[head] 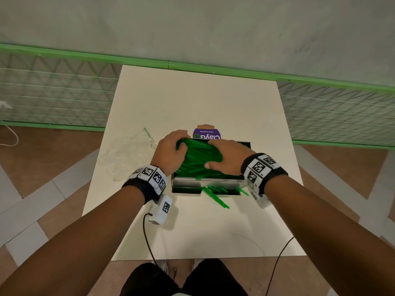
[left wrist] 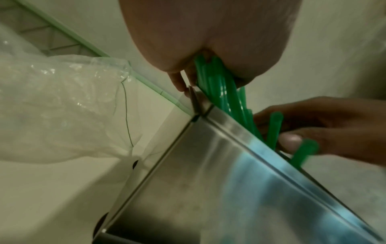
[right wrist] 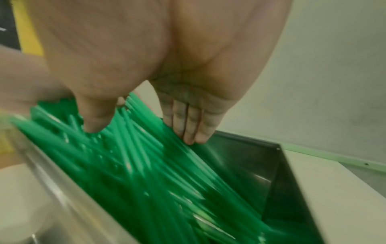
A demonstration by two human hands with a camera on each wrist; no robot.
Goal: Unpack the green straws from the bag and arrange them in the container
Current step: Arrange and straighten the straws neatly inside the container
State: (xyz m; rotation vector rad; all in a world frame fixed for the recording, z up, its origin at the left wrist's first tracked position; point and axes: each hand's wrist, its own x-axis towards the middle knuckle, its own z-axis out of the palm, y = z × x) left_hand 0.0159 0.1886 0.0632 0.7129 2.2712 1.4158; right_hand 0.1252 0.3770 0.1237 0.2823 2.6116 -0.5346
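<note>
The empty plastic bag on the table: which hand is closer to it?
Left. The left hand grips the green straws right beside the plastic bag; the right hand presses them farther away.

Glossy green plastic straws (right wrist: pixel 146 165) fill a brushed, reflective rectangular steel container (left wrist: pixel 208 181) beside a crinkled clear plastic bag (left wrist: pixel 62 107) on a smooth matt white table (head: pixel 192 99).

The straws (head: pixel 199 160) are showing bright green in the shiny silver box (head: pixel 205 184). The bag (head: pixel 126 154) is looking clear, with a thin green line. The table (head: pixel 192 99) is looking white. The wristbands (head: pixel 149 175) are showing black-and-white squares.
</note>
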